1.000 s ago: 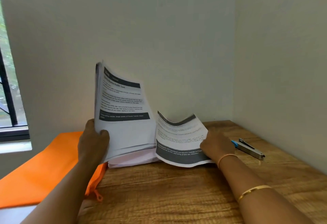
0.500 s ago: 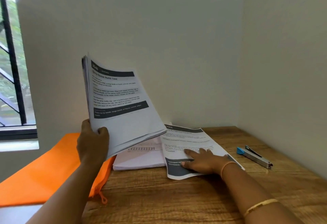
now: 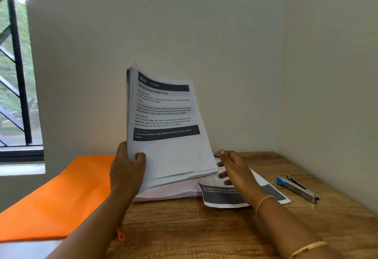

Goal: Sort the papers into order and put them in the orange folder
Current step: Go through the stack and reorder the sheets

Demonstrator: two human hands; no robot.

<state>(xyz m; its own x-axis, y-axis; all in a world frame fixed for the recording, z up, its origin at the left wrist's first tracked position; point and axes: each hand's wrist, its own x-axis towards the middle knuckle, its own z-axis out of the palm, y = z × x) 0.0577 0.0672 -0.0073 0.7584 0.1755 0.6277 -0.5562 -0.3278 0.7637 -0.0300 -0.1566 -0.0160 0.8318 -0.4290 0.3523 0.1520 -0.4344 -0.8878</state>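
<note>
My left hand (image 3: 127, 171) grips the lower left corner of a thick bundle of printed papers (image 3: 165, 127), holding it nearly upright above the table. Below it a smaller pile of papers (image 3: 169, 192) lies flat on the wood. One loose printed sheet (image 3: 223, 197) with a dark band lies to the right of that pile. My right hand (image 3: 233, 169) hovers over this sheet with fingers spread, next to the bundle's lower right corner and holding nothing. The orange folder (image 3: 59, 199) lies flat on the left, partly under my left arm.
A silver stapler (image 3: 298, 189) with a blue end lies on the wooden table (image 3: 204, 234) at the right. Walls close off the back and the right side. A barred window (image 3: 16, 74) is at the left.
My right hand has lifted off the loose sheet and moved up toward the bundle. The bundle in my left hand has shifted right and stands more upright.
</note>
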